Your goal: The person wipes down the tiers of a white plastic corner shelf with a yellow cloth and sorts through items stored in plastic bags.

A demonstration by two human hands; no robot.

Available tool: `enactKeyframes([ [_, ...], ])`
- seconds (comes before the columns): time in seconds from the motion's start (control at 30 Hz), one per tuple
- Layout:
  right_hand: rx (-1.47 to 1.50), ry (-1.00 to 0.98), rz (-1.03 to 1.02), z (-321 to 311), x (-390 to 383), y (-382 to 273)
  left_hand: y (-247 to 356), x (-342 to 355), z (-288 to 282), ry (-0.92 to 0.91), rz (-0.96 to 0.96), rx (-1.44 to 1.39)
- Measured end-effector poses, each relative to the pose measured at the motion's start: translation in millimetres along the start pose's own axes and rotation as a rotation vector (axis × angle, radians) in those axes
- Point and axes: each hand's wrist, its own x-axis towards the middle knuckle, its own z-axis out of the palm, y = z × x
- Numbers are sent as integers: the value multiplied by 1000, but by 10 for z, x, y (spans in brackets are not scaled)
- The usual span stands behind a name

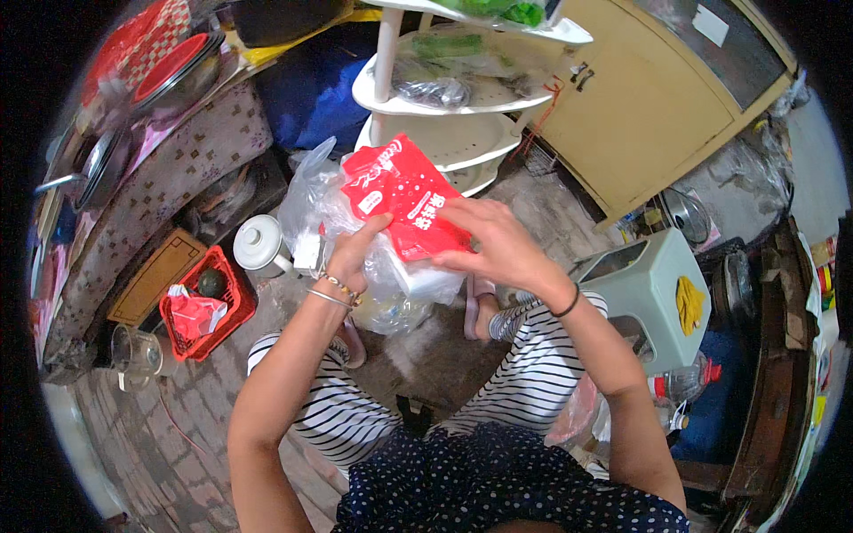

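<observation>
Both my hands are on a flat red plastic bag (395, 178) with white printing, held over a bundle of crumpled clear plastic bags (311, 204). My left hand (355, 240) grips the lower left edge, its thumb on the red plastic. My right hand (484, 240) holds the right side, with fingers curled onto it. A white box-like item (425, 282) shows beneath, inside the clear plastic. To the left a white lidded mug (258, 240) stands on the floor, near a red plastic basket (227, 324) with a dark round item inside.
Ahead stands a white tiered rack (435, 142) with greens in bags. A beige cabinet (640, 89) is back right. A grey-green stool (649, 275) with a yellow glove is right. A patterned ledge (178, 169) with pans runs along the left, above a glass pitcher (131, 351).
</observation>
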Motion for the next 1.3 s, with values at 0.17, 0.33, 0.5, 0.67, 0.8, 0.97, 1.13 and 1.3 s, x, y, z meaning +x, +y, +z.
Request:
enactKeyframes([
  [0.17,9,-163,49,364,166,47,-32,-53,127,117,105,93],
  [0.33,77,-171,17,452,193,243,-38,-52,186,139,126,123],
  [0.5,33,-90,-98,538,121,346,-80,14,191,188,27,166],
  [0.67,120,-89,51,577,51,471,-142,63,272,202,-8,187],
  [0.8,90,-126,103,543,75,486,-180,129,254,154,-21,199],
  [0.97,-24,-34,-65,515,105,454,-191,186,241,126,-21,153],
  [1.13,-178,67,-27,611,110,395,-205,204,317,113,-12,173],
  [1.3,-48,13,56,695,141,520,-225,175,393,43,-16,232],
])
